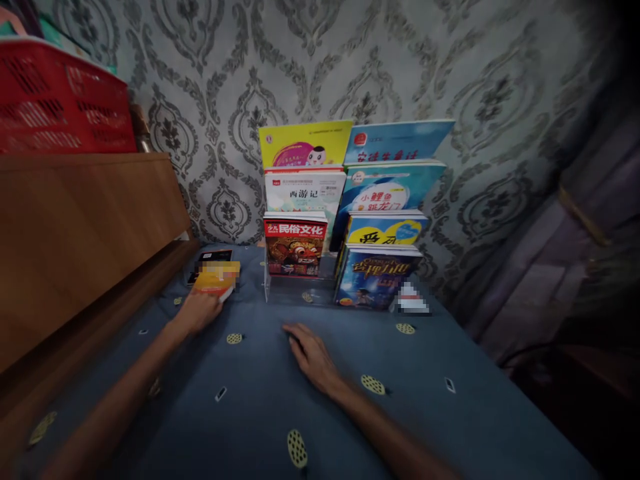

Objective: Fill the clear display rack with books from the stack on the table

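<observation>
My left hand point(201, 312) is closed on the near edge of an orange and yellow book point(216, 277), whose cover is partly blurred out. Under and behind that book lies a dark book point(220, 255) on the blue patterned sheet point(260, 400). My right hand point(311, 355) rests low over the sheet, fingers loosely stretched out, holding nothing. Just beyond it stands a clear tiered book rack point(300, 291). Its left column has a red folk-culture book point(296, 248) in front; a dark blue book point(373, 279) fronts the right column.
A wooden headboard point(85, 233) runs along the left, with a red plastic basket point(65, 100) on top. Behind the rack is a patterned wall point(220, 133). A blurred-out white item point(413, 300) sits right of the rack, and a curtain point(540, 253) hangs farther right.
</observation>
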A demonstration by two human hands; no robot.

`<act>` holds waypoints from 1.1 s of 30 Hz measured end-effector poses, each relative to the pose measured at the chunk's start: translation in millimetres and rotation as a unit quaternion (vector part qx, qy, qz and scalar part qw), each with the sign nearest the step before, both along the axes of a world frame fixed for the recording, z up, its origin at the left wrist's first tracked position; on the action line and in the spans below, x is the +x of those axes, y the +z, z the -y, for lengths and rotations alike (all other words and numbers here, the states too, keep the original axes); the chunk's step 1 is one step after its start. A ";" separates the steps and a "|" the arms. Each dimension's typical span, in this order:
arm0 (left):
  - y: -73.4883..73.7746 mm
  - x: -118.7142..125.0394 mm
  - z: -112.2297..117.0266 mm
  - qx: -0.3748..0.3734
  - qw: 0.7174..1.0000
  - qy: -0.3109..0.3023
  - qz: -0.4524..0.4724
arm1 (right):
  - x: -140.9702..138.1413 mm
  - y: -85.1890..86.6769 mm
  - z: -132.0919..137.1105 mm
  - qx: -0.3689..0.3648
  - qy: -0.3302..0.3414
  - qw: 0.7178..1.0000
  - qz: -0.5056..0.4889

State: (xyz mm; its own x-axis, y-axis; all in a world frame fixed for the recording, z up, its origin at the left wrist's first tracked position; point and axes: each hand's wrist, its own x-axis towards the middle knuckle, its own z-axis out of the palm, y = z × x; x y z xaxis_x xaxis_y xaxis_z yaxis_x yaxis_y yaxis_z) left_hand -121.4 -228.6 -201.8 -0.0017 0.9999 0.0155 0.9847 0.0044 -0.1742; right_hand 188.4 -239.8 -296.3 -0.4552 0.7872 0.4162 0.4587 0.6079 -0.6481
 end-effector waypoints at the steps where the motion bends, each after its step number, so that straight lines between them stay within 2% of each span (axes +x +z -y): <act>1: -6.0 7.3 23.5 0.008 0.999 -0.043 -0.019 | 0.0 3.7 1.0 0.003 0.010 1.000 -0.003; 5: -39.9 52.8 114.2 0.062 0.985 -0.140 -0.077 | -4.5 22.5 10.2 0.028 0.067 0.997 -0.026; 8: -64.1 95.0 158.9 0.176 0.959 -0.212 -0.072 | -17.3 40.9 24.9 0.046 0.122 0.991 -0.034; 10: -72.5 120.1 174.8 0.226 0.937 -0.261 -0.049 | -31.4 52.6 37.1 0.047 0.192 0.980 -0.012; 12: -73.7 139.1 183.0 0.233 0.925 -0.301 -0.017 | -48.4 60.2 47.5 0.043 0.269 0.962 0.038; 15: -70.5 153.2 188.2 0.229 0.909 -0.348 0.026 | -72.2 59.1 50.1 0.049 0.338 0.932 0.124; 17: -70.8 154.6 189.8 0.246 0.897 -0.364 0.046 | -80.7 52.8 40.1 0.061 0.322 0.930 0.167; 19: -74.0 152.7 191.1 0.258 0.892 -0.367 0.056 | -79.8 46.1 23.4 0.061 0.265 0.942 0.197; 22: -78.8 149.7 193.0 0.259 0.895 -0.358 0.059 | -62.5 40.2 -1.0 0.036 0.152 0.963 0.221; 25: -78.7 149.8 194.9 0.242 0.905 -0.341 0.075 | -37.0 38.3 -8.9 0.002 0.056 0.971 0.232; 29: -76.0 151.6 198.7 0.206 0.909 -0.347 0.103 | -7.1 36.8 10.1 -0.003 -0.018 0.972 0.236; 33: -74.9 149.7 201.9 0.185 0.914 -0.343 0.109 | 17.0 33.5 46.4 0.010 -0.045 0.967 0.249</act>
State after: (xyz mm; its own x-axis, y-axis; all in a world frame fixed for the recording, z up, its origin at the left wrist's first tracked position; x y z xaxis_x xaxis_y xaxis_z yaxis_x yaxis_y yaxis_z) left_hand 28.3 -430.4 -276.7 0.5812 0.6928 0.4269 0.7885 -0.6092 -0.0848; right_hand 205.3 -286.2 -262.7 -0.5330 0.8270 0.1789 0.7628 0.5612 -0.3214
